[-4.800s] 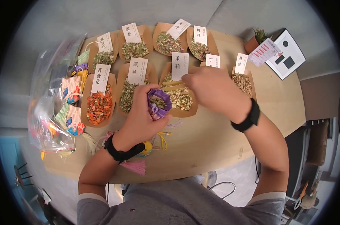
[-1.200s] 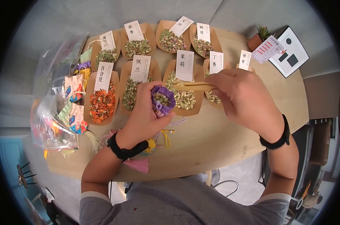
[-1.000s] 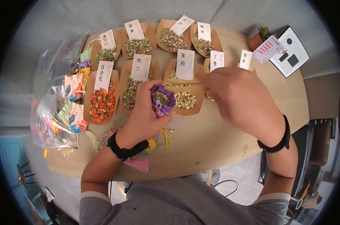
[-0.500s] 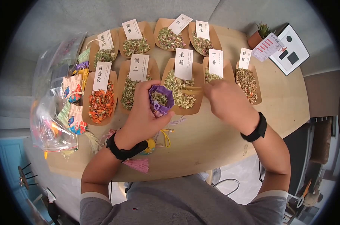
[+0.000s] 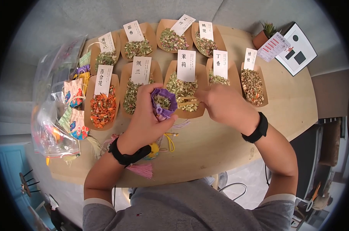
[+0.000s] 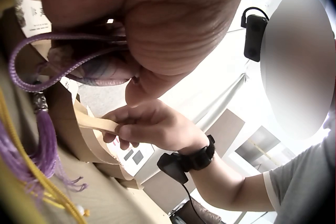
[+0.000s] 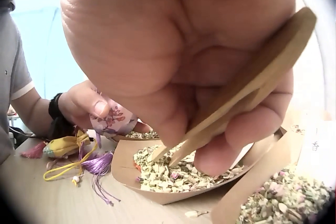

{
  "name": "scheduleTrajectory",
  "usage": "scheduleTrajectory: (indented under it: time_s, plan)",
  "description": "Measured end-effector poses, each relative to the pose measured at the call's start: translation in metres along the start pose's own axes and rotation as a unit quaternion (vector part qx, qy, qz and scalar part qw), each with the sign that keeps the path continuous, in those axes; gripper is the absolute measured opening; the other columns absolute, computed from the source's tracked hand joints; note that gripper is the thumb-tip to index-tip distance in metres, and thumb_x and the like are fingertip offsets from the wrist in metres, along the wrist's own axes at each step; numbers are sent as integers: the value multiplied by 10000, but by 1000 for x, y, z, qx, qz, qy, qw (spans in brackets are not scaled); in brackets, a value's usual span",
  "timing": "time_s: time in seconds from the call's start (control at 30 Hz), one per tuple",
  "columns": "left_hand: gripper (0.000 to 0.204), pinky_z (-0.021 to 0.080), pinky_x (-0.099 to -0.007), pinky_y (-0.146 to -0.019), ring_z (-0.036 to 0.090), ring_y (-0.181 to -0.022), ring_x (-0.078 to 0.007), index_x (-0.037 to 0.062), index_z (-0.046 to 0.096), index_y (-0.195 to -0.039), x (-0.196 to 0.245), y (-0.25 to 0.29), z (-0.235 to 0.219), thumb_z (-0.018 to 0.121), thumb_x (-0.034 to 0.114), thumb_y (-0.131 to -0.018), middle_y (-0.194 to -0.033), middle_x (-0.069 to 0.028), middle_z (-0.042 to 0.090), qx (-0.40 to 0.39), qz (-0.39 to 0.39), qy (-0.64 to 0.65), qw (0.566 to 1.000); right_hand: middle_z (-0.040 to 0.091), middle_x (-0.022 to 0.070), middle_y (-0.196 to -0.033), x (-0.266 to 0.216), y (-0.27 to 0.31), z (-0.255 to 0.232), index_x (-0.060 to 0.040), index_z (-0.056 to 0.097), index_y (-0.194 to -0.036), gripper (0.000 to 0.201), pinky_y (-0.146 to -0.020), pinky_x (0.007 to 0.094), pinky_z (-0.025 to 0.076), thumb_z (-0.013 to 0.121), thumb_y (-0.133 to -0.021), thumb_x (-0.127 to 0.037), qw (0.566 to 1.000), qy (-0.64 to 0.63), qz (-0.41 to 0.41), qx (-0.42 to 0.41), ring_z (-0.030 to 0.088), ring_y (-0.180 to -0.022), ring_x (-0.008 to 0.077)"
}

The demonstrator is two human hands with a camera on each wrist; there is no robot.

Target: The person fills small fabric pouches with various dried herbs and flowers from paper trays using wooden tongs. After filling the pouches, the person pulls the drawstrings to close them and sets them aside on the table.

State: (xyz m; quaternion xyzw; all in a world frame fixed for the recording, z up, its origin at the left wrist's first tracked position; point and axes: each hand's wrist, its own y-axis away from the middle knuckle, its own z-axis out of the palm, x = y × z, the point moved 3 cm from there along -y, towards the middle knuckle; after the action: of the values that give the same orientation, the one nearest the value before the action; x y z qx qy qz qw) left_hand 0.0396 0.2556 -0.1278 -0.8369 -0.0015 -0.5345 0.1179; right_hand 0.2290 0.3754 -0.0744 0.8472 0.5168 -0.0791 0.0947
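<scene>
My left hand [image 5: 141, 125] grips a small purple-rimmed drawstring pouch [image 5: 171, 101], its mouth facing up with dried herbs inside. In the right wrist view the pouch's side [image 7: 114, 118] is pale with printed blossoms. A purple tassel [image 6: 47, 134] hangs from its cord below my left hand. My right hand [image 5: 230, 106] pinches wooden tongs [image 7: 244, 90] behind their slightly parted tips. Those tips reach into the pale dried flowers [image 7: 163, 176] in the brown paper tray [image 5: 201, 73] at front centre, just right of the pouch. A white label card [image 5: 186, 65] stands in that tray.
Several more labelled paper trays surround it, including one of orange petals [image 5: 103, 107] and one of brown bits [image 5: 253, 86]. Clear plastic bags [image 5: 51, 127] and printed pouches [image 5: 79, 125] lie at left. A pink tassel [image 5: 141, 169] lies near the front edge. A potted plant [image 5: 263, 36] stands back right.
My right hand has come down and forward from its raised position, bringing the tong tips low into the pale flowers. My left hand keeps holding the pouch in nearly the same place.
</scene>
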Motion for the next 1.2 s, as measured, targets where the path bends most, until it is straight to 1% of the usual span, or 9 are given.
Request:
scheduleTrajectory:
  time_s: [0.33,0.43,0.63,0.77,0.83,0.93,1.07,1.13,1.2]
  plan:
    - [776,465,-304,-949,503,-1101,-156,57,355,-1409,1,-1,0,793,29,-770,-1214,-75,454,7,18,-15,1000,673,152,-771,-7,7,0,-25,664,-898,138,-691,454,558,620,-767,-17,996,49,-21,65,687,-792,341]
    - [777,460,-303,-954,500,-1104,-156,56,354,-1408,0,0,0,792,27,-767,-1214,-75,449,9,23,-9,1000,676,168,-795,-2,12,-9,-25,672,-932,187,-694,456,555,610,-758,0,998,52,21,24,685,-809,352]
    - [769,454,-303,-960,493,-1112,-159,53,351,-1404,3,-1,0,785,24,-770,-1228,-78,434,6,29,3,1000,665,186,-757,-5,21,-56,-32,691,-990,275,-650,469,537,595,-738,20,994,-1,17,107,680,-760,372]
    - [763,446,-312,-975,487,-1128,-164,53,352,-1404,3,-1,1,782,35,-774,-1234,-82,427,0,14,26,1000,659,187,-738,-21,19,-82,-25,687,-973,257,-629,467,531,598,-735,14,993,-2,5,121,675,-726,380]
    - [762,441,-315,-981,485,-1129,-168,56,355,-1403,1,-1,2,784,42,-773,-1231,-83,426,9,31,10,999,658,190,-741,-38,16,-85,-9,680,-941,224,-623,461,531,596,-735,11,988,5,-51,146,676,-730,381]
    - [761,433,-321,-990,483,-1130,-174,56,358,-1400,2,-1,2,787,56,-771,-1227,-85,426,15,44,-2,999,654,197,-734,-49,11,-82,-2,672,-914,196,-627,473,528,591,-736,8,994,25,-41,97,676,-730,386]
    - [763,429,-326,-992,483,-1129,-179,46,361,-1394,3,-1,-1,796,71,-768,-1230,-90,429,3,18,7,1000,653,206,-726,-40,14,-88,1,663,-899,176,-632,485,526,590,-739,7,992,20,-34,121,675,-721,392]
    - [766,431,-326,-991,485,-1127,-178,46,361,-1394,5,-1,-1,799,72,-767,-1228,-89,432,7,25,2,1000,651,213,-724,-27,17,-75,2,661,-885,155,-633,496,524,583,-751,5,997,42,24,66,674,-727,393]
    - [770,433,-325,-989,486,-1125,-176,46,360,-1395,6,-2,0,802,72,-765,-1226,-89,436,7,35,0,999,652,205,-726,-24,15,-50,5,661,-869,137,-635,491,527,578,-759,5,997,38,-3,59,676,-735,389]
